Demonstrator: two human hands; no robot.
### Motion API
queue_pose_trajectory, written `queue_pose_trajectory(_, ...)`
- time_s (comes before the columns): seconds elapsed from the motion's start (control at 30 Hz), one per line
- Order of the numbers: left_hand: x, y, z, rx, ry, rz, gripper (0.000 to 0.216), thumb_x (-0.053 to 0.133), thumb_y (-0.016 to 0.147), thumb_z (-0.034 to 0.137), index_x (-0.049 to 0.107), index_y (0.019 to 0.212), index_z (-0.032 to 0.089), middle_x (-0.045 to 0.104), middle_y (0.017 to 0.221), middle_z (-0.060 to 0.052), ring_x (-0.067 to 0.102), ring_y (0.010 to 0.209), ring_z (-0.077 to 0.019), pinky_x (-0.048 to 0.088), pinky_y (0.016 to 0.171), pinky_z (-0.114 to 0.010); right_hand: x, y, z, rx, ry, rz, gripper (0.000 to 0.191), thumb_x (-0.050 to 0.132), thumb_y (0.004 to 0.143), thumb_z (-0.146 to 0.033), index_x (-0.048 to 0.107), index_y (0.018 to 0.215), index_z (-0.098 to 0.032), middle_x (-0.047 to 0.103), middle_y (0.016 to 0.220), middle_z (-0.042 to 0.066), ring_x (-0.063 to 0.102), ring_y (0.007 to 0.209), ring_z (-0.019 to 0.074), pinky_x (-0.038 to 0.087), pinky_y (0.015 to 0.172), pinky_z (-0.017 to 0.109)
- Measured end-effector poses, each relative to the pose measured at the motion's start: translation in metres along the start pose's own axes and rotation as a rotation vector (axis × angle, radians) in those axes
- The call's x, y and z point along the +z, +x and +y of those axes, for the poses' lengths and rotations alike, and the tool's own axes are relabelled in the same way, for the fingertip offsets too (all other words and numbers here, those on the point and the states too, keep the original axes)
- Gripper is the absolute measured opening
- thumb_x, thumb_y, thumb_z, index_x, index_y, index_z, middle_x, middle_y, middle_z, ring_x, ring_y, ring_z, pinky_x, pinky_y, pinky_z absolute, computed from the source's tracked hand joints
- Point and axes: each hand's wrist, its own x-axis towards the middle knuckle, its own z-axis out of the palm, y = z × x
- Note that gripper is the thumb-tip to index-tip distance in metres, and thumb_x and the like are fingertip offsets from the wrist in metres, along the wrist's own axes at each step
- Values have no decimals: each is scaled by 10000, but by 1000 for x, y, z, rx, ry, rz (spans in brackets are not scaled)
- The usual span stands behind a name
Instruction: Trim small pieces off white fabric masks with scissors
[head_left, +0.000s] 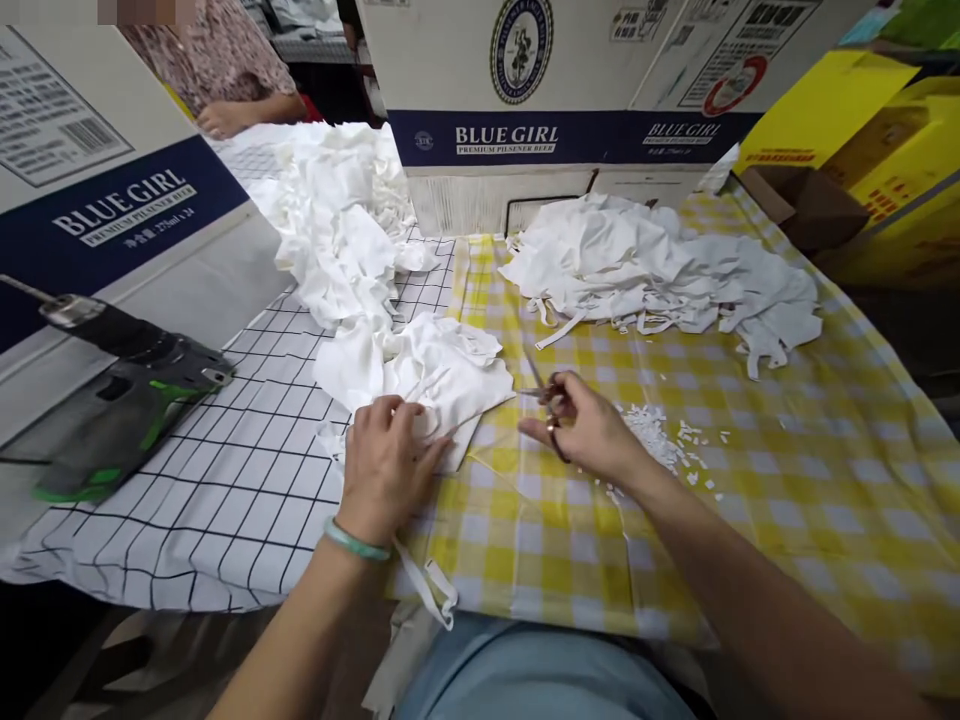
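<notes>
My left hand (386, 462) rests on a white cloth piece (442, 385) at the seam between the two tablecloths, fingers curled and pinching its near edge. My right hand (585, 428) is closed round small scissors (541, 388), their blades pointing up and left toward the cloth. A white strap (427, 588) hangs off the table edge under my left wrist. Tiny white clippings (660, 435) lie just right of my right hand.
A long heap of white cloth (337, 220) runs back on the left; another pile (660, 265) lies at the back right. A green cordless drill (127, 400) sits left. Blue Girl cartons (555, 100) wall the back. Another person's hand (221, 118) is far left.
</notes>
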Motion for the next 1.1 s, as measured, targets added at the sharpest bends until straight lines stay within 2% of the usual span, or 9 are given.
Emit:
queue_pose_trajectory(0.07, -3, -11, -1, 57, -36, 9, 72, 613, 886, 265, 634, 887, 196, 621, 991, -110, 544, 926, -274, 445, 834, -446, 20, 2, -13, -66, 125, -58, 441, 798, 679, -448, 537, 969, -241, 663, 909, 9, 605, 791, 169, 501, 734, 311)
queue_pose_trajectory(0.17, -9, -32, 26, 94, -355, 81, 105, 525, 915, 132, 608, 906, 195, 625, 973, -99, 572, 950, -234, 465, 869, -409, 44, 2, -27, -82, 392, -116, 389, 792, 694, -409, 525, 911, -227, 638, 884, -4, 607, 811, 151, 502, 803, 304)
queue_pose_trajectory(0.23, -13, -47, 46, 82, -664, -38, 114, 504, 925, 136, 603, 911, 191, 630, 936, -91, 591, 924, -209, 489, 839, -360, 54, -1, -29, -28, 541, -151, 386, 789, 690, -431, 507, 853, -222, 614, 834, -17, 602, 783, 143, 507, 773, 293)
queue_pose_trajectory(0.33, -10, -57, 55, -348, -1096, -215, 160, 629, 877, 290, 593, 764, 184, 602, 753, -39, 574, 710, -161, 495, 668, -284, 60, -6, -26, 74, 619, -164, 455, 828, 625, -450, 473, 797, -224, 581, 770, -29, 573, 720, 136, 503, 695, 278)
queue_pose_trajectory(0.43, 2, -46, 41, -836, -1279, -156, 356, 649, 829, 517, 573, 794, 171, 546, 658, 12, 518, 527, -107, 445, 496, -230, 63, -10, -21, 96, 604, -149, 469, 846, 606, -437, 475, 799, -225, 574, 758, -29, 555, 696, 134, 488, 654, 271)
queue_pose_trajectory(0.57, 19, -15, 21, -939, -1347, -112, 471, 618, 785, 618, 568, 807, 150, 529, 621, 27, 472, 434, -78, 354, 393, -196, 66, -10, -26, 7, 582, -156, 431, 829, 653, -420, 481, 817, -225, 582, 778, -29, 566, 715, 135, 491, 691, 275)
queue_pose_trajectory(0.77, 8, -2, 21, -871, -1256, 102, 306, 645, 796, 432, 567, 662, 168, 518, 621, 25, 476, 515, -86, 397, 474, -207, 48, 12, -36, -89, 494, -107, 421, 803, 677, -437, 492, 868, -227, 611, 867, 2, 594, 784, 154, 505, 761, 303)
queue_pose_trajectory(0.97, -39, 9, 18, -404, -812, 385, 154, 675, 819, 240, 689, 676, 186, 630, 814, -20, 583, 770, -140, 483, 682, -246, 50, 63, -57, -430, 379, -203, 320, 717, 759, -292, 523, 1006, -232, 624, 1188, 55, 576, 1100, 194, 438, 1003, 370)
queue_pose_trajectory(1.1, -80, 55, 26, -305, -1302, 410, 147, 601, 861, 173, 674, 733, 181, 666, 766, -4, 650, 751, -138, 557, 795, -302, 64, 100, -88, -493, 512, -333, 332, 751, 714, -353, 501, 895, -230, 643, 1051, 20, 591, 1040, 183, 469, 977, 345)
